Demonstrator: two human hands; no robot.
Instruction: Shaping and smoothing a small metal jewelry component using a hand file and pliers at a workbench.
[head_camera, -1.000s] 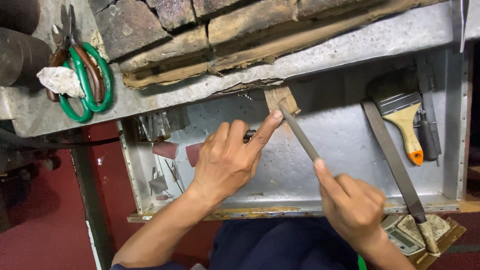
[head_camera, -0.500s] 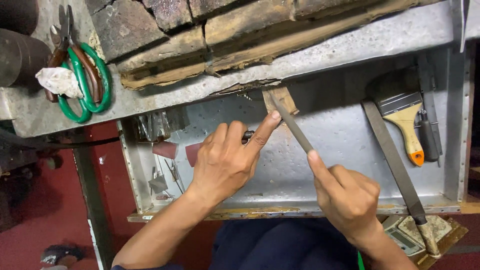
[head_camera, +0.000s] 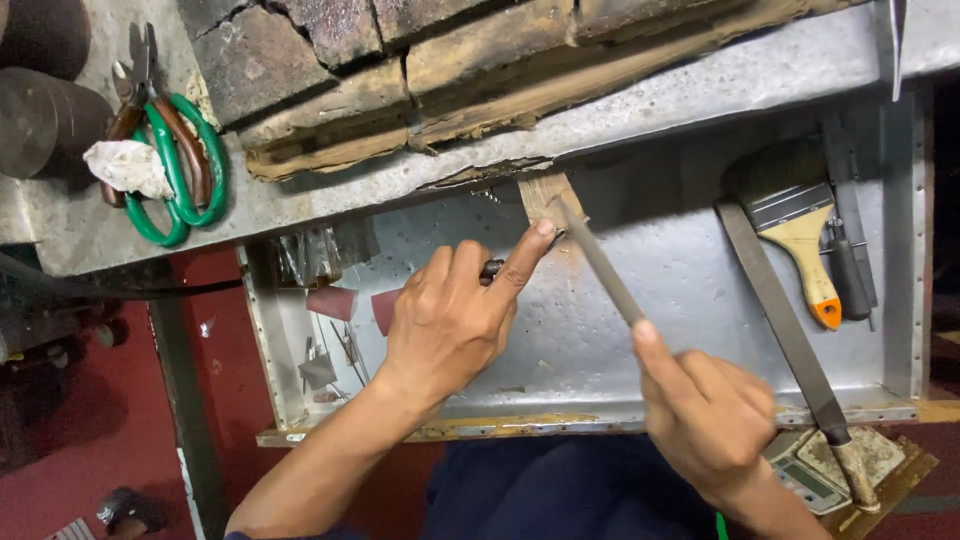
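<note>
Two hands, slim grey file (head_camera: 600, 265) on worn wooden peg (head_camera: 548, 195), left forefinger steadying

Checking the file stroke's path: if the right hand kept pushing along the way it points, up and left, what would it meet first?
Probably the small wooden peg at the bench edge, where the thin file held by the right hand already touches; the left hand has its forefinger there too. Depth is uncertain.

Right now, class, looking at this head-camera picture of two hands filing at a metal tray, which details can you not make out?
- The slim grey metal file: its handle is hidden inside the right hand.
- The small piece under the left hand: covered by its fingers, beside the worn wooden peg.
- The green-handled scissors: blades partly covered by a white rag.
- The grey digital scale: cut off by the bottom edge.
</note>
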